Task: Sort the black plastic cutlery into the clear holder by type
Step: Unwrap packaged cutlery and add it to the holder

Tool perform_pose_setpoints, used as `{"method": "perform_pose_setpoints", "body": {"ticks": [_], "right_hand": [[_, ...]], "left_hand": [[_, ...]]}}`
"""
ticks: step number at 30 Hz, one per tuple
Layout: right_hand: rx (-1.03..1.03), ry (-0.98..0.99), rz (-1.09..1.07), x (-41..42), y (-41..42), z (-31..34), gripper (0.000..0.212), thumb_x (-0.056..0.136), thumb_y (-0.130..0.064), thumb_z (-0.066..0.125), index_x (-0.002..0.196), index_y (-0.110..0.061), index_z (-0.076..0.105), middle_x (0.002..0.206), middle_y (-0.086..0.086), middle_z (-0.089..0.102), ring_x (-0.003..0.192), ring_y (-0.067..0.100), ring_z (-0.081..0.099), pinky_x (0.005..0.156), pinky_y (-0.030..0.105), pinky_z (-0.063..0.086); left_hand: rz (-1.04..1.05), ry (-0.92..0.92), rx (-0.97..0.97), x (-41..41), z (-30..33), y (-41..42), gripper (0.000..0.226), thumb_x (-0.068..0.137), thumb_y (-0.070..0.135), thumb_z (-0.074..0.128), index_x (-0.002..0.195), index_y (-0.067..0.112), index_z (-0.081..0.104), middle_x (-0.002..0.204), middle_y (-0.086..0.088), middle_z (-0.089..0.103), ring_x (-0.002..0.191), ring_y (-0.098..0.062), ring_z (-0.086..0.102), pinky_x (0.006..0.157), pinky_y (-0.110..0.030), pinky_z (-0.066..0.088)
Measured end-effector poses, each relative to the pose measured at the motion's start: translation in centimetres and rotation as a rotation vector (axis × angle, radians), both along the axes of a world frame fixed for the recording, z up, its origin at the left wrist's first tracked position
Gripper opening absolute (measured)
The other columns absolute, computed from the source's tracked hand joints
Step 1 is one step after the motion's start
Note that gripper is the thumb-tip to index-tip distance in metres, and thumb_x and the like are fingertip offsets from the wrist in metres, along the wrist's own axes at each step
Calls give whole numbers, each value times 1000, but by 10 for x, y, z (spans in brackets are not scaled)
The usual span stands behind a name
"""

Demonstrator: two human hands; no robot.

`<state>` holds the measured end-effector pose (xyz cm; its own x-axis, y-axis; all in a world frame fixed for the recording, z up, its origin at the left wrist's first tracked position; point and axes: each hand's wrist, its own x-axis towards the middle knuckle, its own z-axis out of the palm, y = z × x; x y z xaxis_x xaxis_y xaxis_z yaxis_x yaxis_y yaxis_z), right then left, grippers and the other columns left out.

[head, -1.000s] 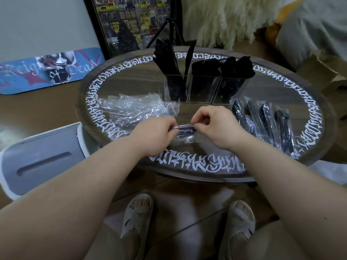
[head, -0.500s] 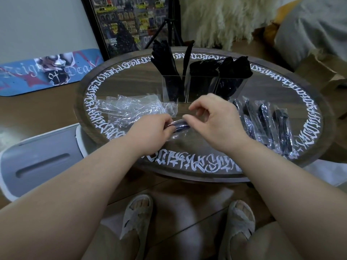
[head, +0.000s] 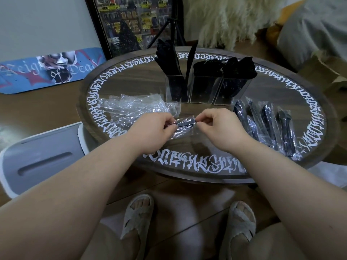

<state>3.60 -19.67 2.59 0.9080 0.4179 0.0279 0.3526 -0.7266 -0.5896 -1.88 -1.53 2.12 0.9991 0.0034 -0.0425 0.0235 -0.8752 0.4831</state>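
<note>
- Item in hand: one wrapped cutlery piece (head: 185,123), black inside clear film, held at frame centre just above the surface (head: 131,85). Its type cannot be told.
- Left hand (head: 152,129): grip closed, fingers pinching the left end of the wrapper.
- Right hand (head: 218,124): grip closed, thumb and fingers pinching the right end. Judged to be tearing the film open.
- Clear holder (head: 203,91), upper centre of the frame: three compartments, all holding black cutlery upright. The left one holds knife-like pieces; the contents of the other two cannot be sorted out or counted.
- Wrapped pieces waiting (head: 266,126), right of centre: about four to five packets lying side by side; overlap prevents a firm count.
- Empty wrappers (head: 135,107), left of centre: one crumpled heap, not countable.
- Assessment: the task appears well past halfway; the held piece and the right-hand packets remain to be unwrapped and placed.
</note>
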Motion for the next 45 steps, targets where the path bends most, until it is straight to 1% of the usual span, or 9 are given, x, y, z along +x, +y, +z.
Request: {"method": "perform_pose_setpoints", "body": {"ticks": [7, 10, 15, 18, 24, 30, 35, 41, 45], "right_hand": [[179, 193, -28, 3, 0, -3, 15, 93, -16, 56, 100, -21, 69, 82, -4, 67, 78, 12, 63, 73, 28, 53], [239, 278, -35, 4, 1, -4, 17, 95, -12, 54, 101, -19, 68, 83, 4, 69, 69, 9, 62, 72, 29, 53], [355, 319, -100, 10, -2, -3, 19, 93, -10, 56, 87, -24, 67, 78, -4, 64, 62, 5, 57, 62, 21, 45], [432, 308, -217, 14, -6, -4, 19, 94, -11, 54, 84, -24, 64, 75, -3, 61, 58, 5, 55, 59, 22, 44], [538, 332, -307, 18, -11, -3, 14, 92, -14, 59, 80, -19, 63, 74, -3, 59, 58, 7, 54, 60, 23, 44], [641, 389, -344, 19, -11, 0, 14, 89, -10, 63, 77, -16, 62, 72, -1, 58, 61, 10, 54, 57, 22, 45], [691, 317, -469, 25, -17, 2, 17, 90, -5, 61, 75, -15, 61, 70, 0, 58, 59, 8, 54, 54, 18, 45], [677, 335, -401, 21, -6, -2, 15, 90, -6, 62, 77, -15, 63, 72, 0, 60, 62, 9, 57, 59, 21, 48], [654, 309, -401, 18, -5, 1, 15, 90, -6, 61, 77, -14, 62, 71, 0, 59, 61, 9, 57, 60, 23, 50]], "left_hand": [[-7, 15, -9, 0, 2, -5, 22, 100, 23, 44, 113, 25, 61, 75, 8, 60, 56, -8, 53, 50, -21, 40], [8, -39, -52, -1, 4, -8, 21, 98, 22, 50, 115, 25, 60, 90, 11, 63, 78, -9, 61, 69, -25, 50], [51, -145, -82, 0, 4, -6, 34, 95, 17, 54, 129, 21, 53, 118, 8, 59, 111, -5, 52, 94, -19, 37], [154, -113, -3, 1, 4, 4, 45, 95, 11, 47, 139, 19, 45, 139, 1, 51, 128, -17, 45, 104, -30, 34], [253, -59, 54, 2, -1, 19, 31, 98, 17, 45, 127, 19, 58, 119, -1, 65, 99, -19, 61, 81, -24, 43], [364, -139, 94, 5, -1, 31, 27, 98, 15, 47, 120, 17, 62, 110, -6, 67, 86, -19, 58, 77, -29, 44], [485, -100, 240, 2, -3, 49, 33, 94, 18, 50, 126, 17, 57, 125, -13, 56, 114, -33, 50, 95, -41, 41], [201, -308, 216, 1, 3, 19, 22, 90, 24, 56, 112, 19, 59, 126, -5, 49, 121, -24, 40, 100, -34, 31], [7, 99, 215, 4, -8, 10, 47, 95, 34, 51, 139, 20, 45, 147, -1, 36, 133, -21, 35, 108, -34, 31]]}}
